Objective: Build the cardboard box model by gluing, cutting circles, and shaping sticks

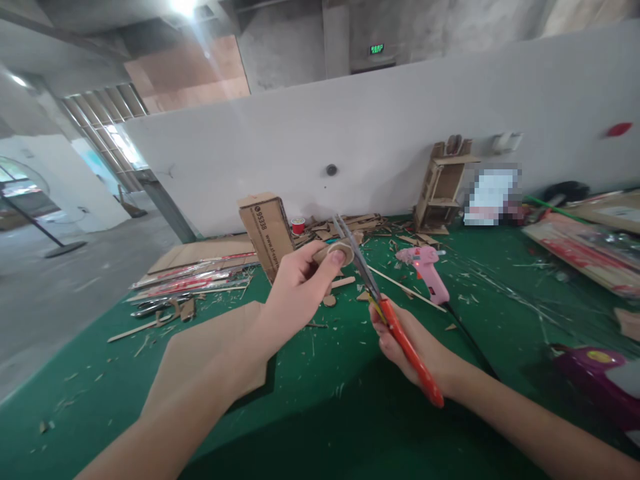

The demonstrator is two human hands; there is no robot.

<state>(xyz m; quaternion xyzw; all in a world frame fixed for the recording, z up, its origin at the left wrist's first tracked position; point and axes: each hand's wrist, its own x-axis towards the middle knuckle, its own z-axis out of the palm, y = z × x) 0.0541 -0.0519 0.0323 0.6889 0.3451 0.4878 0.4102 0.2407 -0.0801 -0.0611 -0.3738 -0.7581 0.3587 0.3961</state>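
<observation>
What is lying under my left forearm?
A flat piece of cardboard on the green table. It shows on both sides of your left forearm, which covers the strip between; anything beneath the cardboard is hidden.

Tall cardboard box (265, 233), printed side: "95338" next to a phone icon, then web address "www.sf-expr", tail end unreadable. Green lit sign (377, 49) up on the far wall: "EXIT", characters above it too small to read. Yellow oval label (601, 357) on purple item (583, 377), right edge: text illegible.
</observation>
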